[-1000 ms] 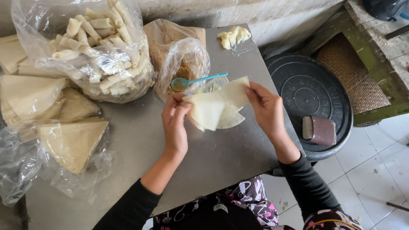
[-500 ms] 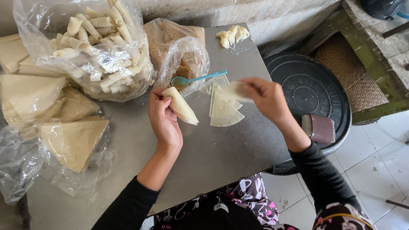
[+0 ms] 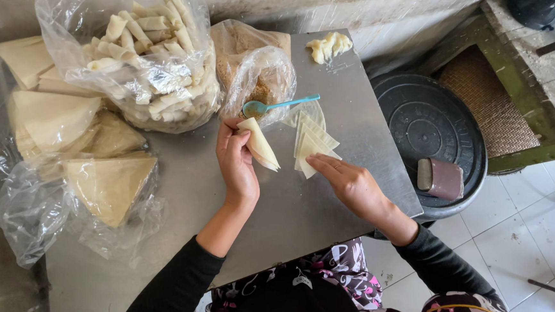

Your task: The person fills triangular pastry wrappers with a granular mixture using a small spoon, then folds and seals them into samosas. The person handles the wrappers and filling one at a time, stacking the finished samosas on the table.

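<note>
My left hand (image 3: 236, 162) pinches a thin, pale folded wrapper (image 3: 259, 144) into a soft cone, held above the smooth steel table (image 3: 184, 200). My right hand (image 3: 350, 183) lies flat, fingers open, fingertips on the stacked triangular wrappers (image 3: 312, 144) near the table's right edge.

Change record: hands parting, wrapper lifted
Left hand (image 3: 236, 162) is now holding a folded wrapper (image 3: 259, 144) apart from the stack (image 3: 312, 144); right hand (image 3: 350, 183) is lowering nearer, fingertips touching the stack's near edge.
</note>
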